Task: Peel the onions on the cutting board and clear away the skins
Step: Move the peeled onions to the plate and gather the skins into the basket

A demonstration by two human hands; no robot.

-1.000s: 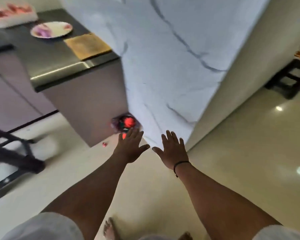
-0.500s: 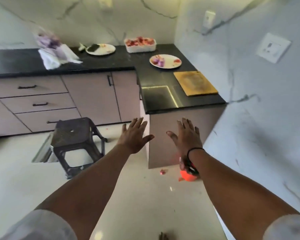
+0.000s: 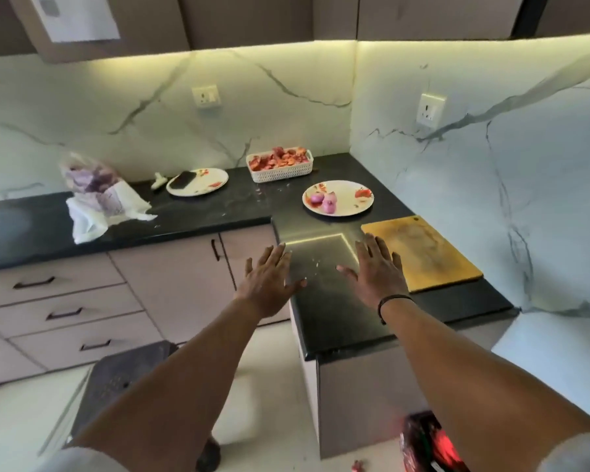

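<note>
1. Black stone counter [image 3: 338, 321] runs in an L under a marble wall, with both bare hands held out flat above its near end.
2. Left hand [image 3: 269, 284] has its fingers straight and spread, grasping nothing, over the counter's left edge.
3. Right hand [image 3: 377, 274] is likewise spread and empty, a dark band at its wrist, just left of the wooden cutting board [image 3: 423, 250].
4. Peeled onions [image 3: 324, 202] lie on a white plate [image 3: 355, 207] beyond the board, well apart from both hands.
5. Farther off sit a white basket [image 3: 280, 170] of reddish skins, a second plate [image 3: 198, 182] and a white bag [image 3: 99, 199] at far left.
6. Near on the floor stand a dark stool [image 3: 123, 376] and a red-lit bin [image 3: 430, 444].
</note>
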